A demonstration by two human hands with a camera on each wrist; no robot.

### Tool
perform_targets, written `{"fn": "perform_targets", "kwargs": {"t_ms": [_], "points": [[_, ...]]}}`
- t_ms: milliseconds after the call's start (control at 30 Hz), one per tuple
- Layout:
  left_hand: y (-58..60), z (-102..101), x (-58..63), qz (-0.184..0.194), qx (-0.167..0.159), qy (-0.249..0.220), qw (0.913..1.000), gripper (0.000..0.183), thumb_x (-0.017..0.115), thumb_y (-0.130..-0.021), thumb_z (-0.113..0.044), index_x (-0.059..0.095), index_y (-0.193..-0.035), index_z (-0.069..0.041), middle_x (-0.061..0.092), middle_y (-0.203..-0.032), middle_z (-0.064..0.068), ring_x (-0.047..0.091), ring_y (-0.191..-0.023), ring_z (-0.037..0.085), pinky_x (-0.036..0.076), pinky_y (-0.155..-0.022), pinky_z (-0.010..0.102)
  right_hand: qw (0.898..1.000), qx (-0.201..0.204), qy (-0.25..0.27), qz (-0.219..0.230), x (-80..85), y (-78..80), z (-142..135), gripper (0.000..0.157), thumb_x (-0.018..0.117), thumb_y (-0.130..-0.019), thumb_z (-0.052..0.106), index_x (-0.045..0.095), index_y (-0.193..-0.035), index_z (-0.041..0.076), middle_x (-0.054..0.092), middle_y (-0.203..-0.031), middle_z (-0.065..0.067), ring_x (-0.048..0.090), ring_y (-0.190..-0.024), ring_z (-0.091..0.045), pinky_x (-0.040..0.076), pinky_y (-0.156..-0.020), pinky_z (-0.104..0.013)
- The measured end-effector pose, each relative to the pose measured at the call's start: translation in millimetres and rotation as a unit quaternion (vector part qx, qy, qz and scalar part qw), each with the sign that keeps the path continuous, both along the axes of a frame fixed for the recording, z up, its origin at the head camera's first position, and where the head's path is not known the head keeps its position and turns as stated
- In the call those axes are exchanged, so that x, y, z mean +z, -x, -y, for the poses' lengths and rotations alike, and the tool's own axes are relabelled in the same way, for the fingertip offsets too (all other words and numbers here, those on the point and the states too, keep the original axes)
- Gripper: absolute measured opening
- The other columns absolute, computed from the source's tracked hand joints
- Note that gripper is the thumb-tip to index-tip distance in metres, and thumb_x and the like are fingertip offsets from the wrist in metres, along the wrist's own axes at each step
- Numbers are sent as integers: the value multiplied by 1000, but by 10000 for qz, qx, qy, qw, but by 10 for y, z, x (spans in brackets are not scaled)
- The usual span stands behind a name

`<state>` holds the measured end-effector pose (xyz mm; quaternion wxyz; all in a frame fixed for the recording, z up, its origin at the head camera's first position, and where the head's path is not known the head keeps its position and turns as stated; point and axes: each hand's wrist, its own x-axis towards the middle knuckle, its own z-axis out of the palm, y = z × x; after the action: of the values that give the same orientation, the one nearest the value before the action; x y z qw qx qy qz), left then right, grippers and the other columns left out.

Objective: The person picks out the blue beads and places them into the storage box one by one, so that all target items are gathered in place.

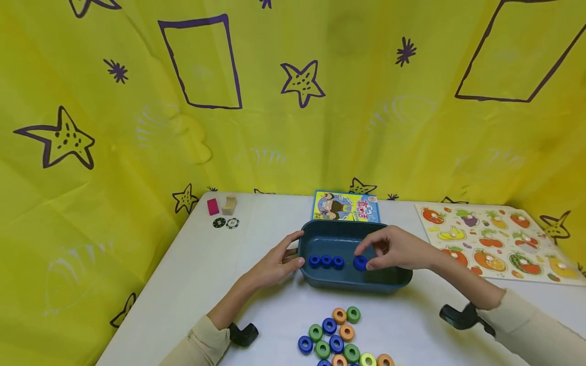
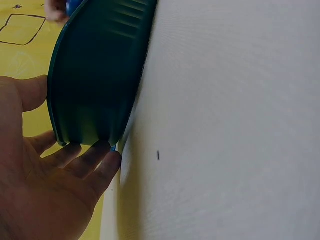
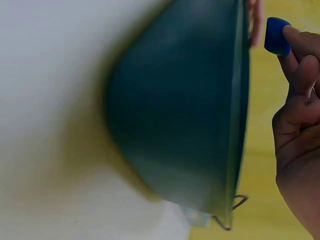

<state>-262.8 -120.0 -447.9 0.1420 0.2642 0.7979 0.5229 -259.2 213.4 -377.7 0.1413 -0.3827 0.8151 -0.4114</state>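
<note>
A dark teal plastic tub (image 1: 375, 287) stands on the white table, with several blue rings in view. Three blue rings (image 1: 326, 261) sit in a row inside its left part. My left hand (image 1: 274, 262) holds the tub's left end, thumb at the near corner and fingers along the end wall. Over the tub's right half, my right hand (image 1: 398, 249) pinches another blue ring (image 1: 359, 263) between thumb and fingers. The right wrist view shows that blue ring (image 3: 277, 36) raised beyond the tub's rim. On the near table lie loose blue, green, orange and yellow rings (image 1: 336, 344).
Behind the tub lies a colourful printed box (image 1: 345, 206). A fruit picture board (image 1: 499, 244) covers the right back. At the left back are a red block (image 1: 212, 206), a wooden piece (image 1: 229, 205) and two round chips (image 1: 232, 223). A yellow curtain (image 1: 256, 132) hangs behind.
</note>
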Motion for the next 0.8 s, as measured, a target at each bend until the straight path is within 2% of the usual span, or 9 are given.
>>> {"fn": "perform_targets", "kwargs": {"t_ms": [133, 300, 533, 800], "points": [[-1, 8, -13, 4, -21, -16, 10000, 64, 56, -93, -33, 21, -147, -31, 19, -151, -1, 40, -127, 25, 38, -98, 33, 9994, -220, -254, 119, -155, 270, 55, 23, 76, -79, 22, 70, -102, 21, 56, -63, -2, 46, -52, -9, 37, -43, -22], [-2, 9, -6, -7, -22, -20, 10000, 64, 56, -93, -33, 21, -147, -31, 19, -151, -2, 40, -127, 24, 38, -99, 33, 9978, -193, -594, 204, -305, 426, 107, 23, 76, -78, 22, 71, -100, 20, 60, -67, -2, 47, -51, -9, 38, -45, -21], [-6, 3, 18, 24, -14, -56, 10000, 63, 56, -94, -31, 22, -146, -33, 20, -151, -2, 40, -127, 24, 38, -98, 34, 9939, -39, -1104, 60, -403, 485, 146, 21, 76, -78, 21, 71, -99, 23, 66, -83, 8, 47, -49, -7, 38, -44, -20], [-4, 3, 3, 69, -13, -76, 9999, 63, 57, -93, -30, 22, -146, -33, 20, -151, -3, 41, -127, 24, 38, -98, 33, 9922, 86, -1229, 170, -410, 465, 189, 22, 75, -79, 20, 70, -100, 21, 66, -90, 8, 47, -48, -7, 38, -43, -19]]}}
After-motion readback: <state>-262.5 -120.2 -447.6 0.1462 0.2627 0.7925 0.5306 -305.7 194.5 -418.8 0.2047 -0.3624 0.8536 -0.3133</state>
